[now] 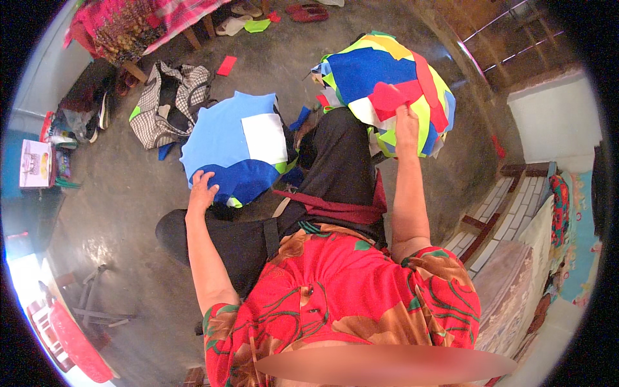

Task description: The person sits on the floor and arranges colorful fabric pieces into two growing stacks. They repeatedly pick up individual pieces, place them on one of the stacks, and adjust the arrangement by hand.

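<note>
In front of me on the left lies a rounded pile of cloth pieces, topped by a large light blue piece [222, 122], a white square [265, 138] and a dark blue piece [242, 180]. My left hand [204, 191] rests at the dark blue piece's near left edge, fingers apart. Farther off to the right is a heap of many-coloured cloth pieces [367, 74], with blue, yellow, orange, green and red showing. Over that heap, my right hand [406, 124] pinches a red cloth piece [389, 100]. My fingertips partly cover its edge.
A checked bag [155, 122] sits open beyond the left pile. A red scrap [226, 66] lies on the floor near a table with a pink cloth [171, 22]. Shoes [306, 13] stand at the far edge. At left is a red chair [77, 342]; a wooden-framed bed [509, 264] is at right.
</note>
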A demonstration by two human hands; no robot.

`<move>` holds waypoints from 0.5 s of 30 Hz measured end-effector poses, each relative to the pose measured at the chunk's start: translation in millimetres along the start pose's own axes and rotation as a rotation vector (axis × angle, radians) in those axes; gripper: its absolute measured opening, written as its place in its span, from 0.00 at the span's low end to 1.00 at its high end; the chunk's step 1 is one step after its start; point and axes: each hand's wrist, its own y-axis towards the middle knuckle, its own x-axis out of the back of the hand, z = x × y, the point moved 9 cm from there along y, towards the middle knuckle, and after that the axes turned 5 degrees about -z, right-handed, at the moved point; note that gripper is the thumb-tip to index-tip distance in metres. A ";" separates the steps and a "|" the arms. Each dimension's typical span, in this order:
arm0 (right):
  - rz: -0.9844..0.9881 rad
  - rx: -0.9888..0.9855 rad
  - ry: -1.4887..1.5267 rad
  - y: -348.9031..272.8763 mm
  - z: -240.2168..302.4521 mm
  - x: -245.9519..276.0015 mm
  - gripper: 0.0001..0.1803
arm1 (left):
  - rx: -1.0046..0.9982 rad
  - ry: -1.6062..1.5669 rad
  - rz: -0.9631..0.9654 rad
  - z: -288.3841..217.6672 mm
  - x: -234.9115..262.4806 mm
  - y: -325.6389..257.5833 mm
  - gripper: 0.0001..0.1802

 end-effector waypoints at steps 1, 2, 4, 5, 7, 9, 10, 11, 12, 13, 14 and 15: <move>0.005 -0.146 0.129 0.0 0.6 0.0 0.18 | 0.005 0.001 0.001 1.4 0.1 -0.7 0.23; 0.012 0.032 -0.014 5.7 16.9 7.4 0.16 | 0.005 0.001 0.002 0.6 0.0 0.1 0.23; -0.037 0.474 -0.416 4.5 58.4 16.5 0.15 | 0.005 0.005 0.001 -0.6 0.6 1.2 0.23; -0.069 0.737 -0.676 -5.9 80.5 11.4 0.15 | 0.006 0.006 0.001 -1.8 0.8 1.4 0.23; 0.039 0.304 -0.077 12.4 60.7 15.4 0.18 | -0.001 -0.010 -0.003 -5.5 1.5 3.1 0.23; 0.141 -0.469 0.934 -10.9 58.0 -33.8 0.20 | 0.000 -0.021 -0.010 -5.5 3.6 1.6 0.23; 0.173 -0.476 0.936 -13.3 55.6 -43.1 0.20 | -0.003 -0.026 -0.012 -7.0 3.8 2.7 0.23; 0.210 -0.484 0.934 -16.8 49.8 -53.5 0.21 | -0.003 -0.033 -0.016 -6.6 4.6 2.8 0.23; 0.256 -0.504 0.931 -23.7 48.1 -69.2 0.21 | -0.002 -0.046 -0.027 0.3 3.8 0.3 0.23; 0.326 -0.540 0.960 -33.2 50.2 -85.6 0.21 | 0.012 -0.063 -0.032 6.9 0.8 1.1 0.24; 0.400 -0.585 0.990 -47.5 50.3 -103.0 0.21 | 0.019 -0.061 -0.027 9.0 -0.6 1.1 0.24; 0.477 -0.640 1.021 -61.7 48.7 -121.7 0.21 | 0.008 -0.067 -0.032 8.6 1.5 0.3 0.24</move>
